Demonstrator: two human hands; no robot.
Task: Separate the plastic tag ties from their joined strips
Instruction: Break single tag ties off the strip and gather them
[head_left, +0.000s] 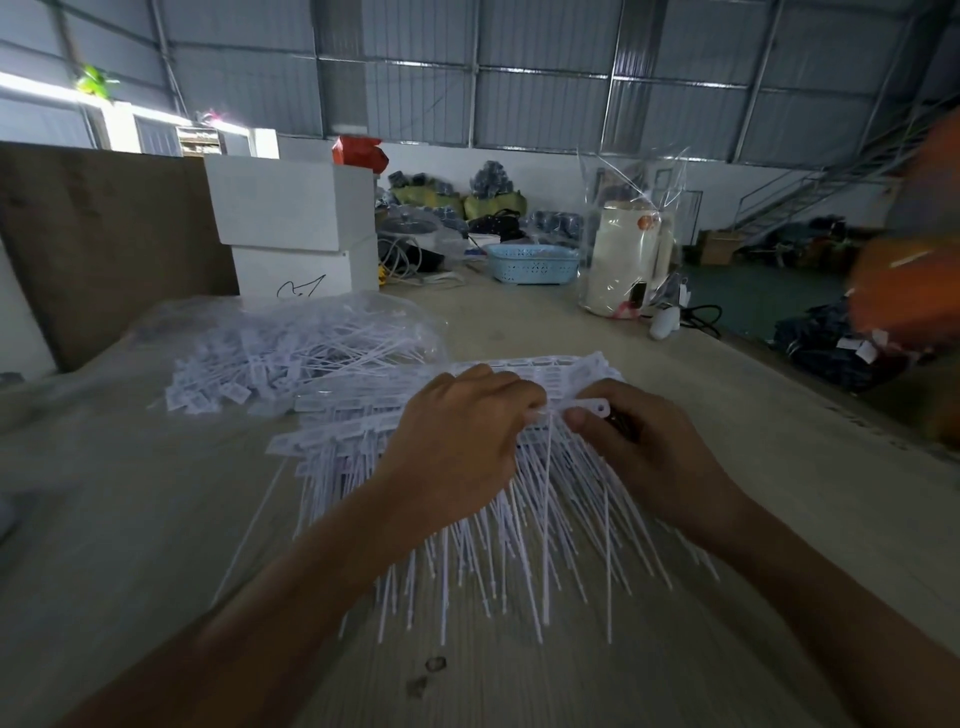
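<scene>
Seen from a head-worn camera above a pale wooden worktable. At centre, a stack of white plastic tag ties in joined strips, flat label heads pointing away and thin tails fanned toward the viewer. On top of that stack, both hands close together, nearly touching. Left hand with fingers curled down onto the label heads, pinching the strip. Right hand with thumb and fingers pinched on a single white tag head with a small hole, lifted slightly off the row. Behind and to the left, a loose heap of white tag ties lying in a clear plastic bag. Farther back, two stacked white boxes, a light blue perforated plastic basket, and a cream-coloured kettle wrapped in clear plastic. At the right edge, a blurred orange shape, too unclear to identify.
</scene>
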